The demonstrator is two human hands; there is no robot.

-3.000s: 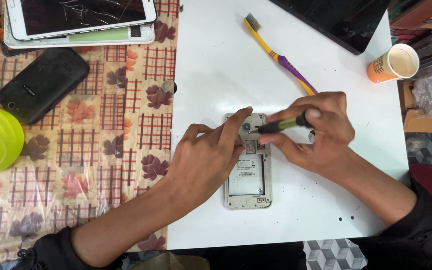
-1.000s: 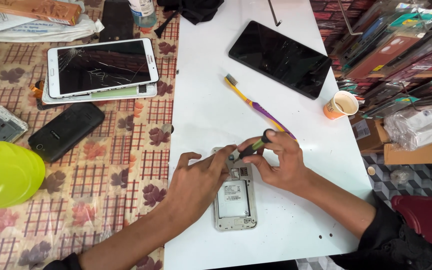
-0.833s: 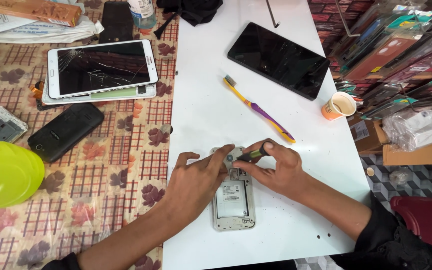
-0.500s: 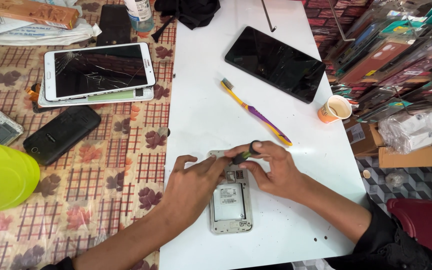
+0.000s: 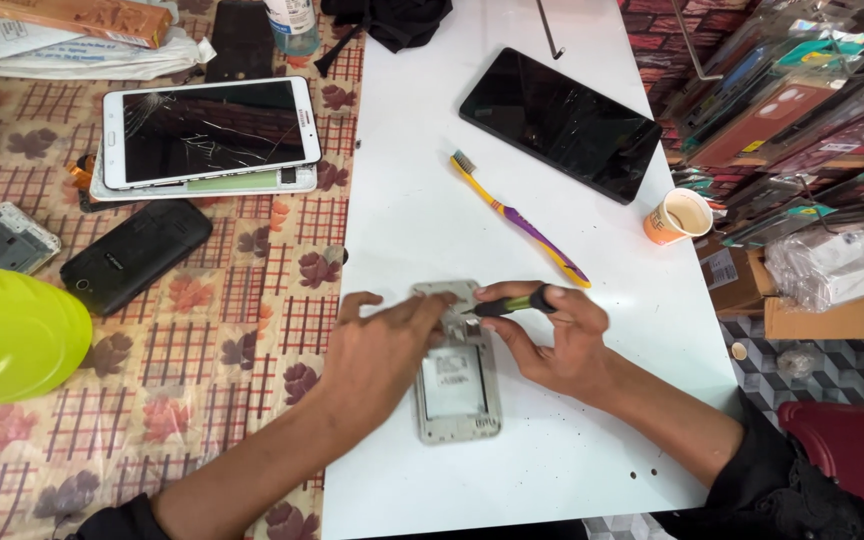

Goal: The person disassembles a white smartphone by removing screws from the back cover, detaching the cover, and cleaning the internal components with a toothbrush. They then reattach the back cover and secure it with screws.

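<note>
An opened phone (image 5: 457, 385) with its back cover off lies on the white table (image 5: 422, 200) in front of me. My left hand (image 5: 377, 350) rests on the phone's upper left part, fingers pressing it down. A small screwdriver (image 5: 507, 305) with a green and black handle is gripped in my right hand (image 5: 552, 340), its tip at the phone's upper end.
A yellow and purple toothbrush (image 5: 517, 218), a black tablet (image 5: 562, 122) and a paper cup (image 5: 677, 215) lie further back. On the patterned cloth to the left are a cracked white tablet (image 5: 207, 130), a black phone (image 5: 137, 255), another phone (image 5: 2, 238) and a lime-green object (image 5: 7, 335).
The view has shifted, so the phone and hands sit lower and further left. Both hands stay on the phone, the screwdriver tip still at its upper end.
</note>
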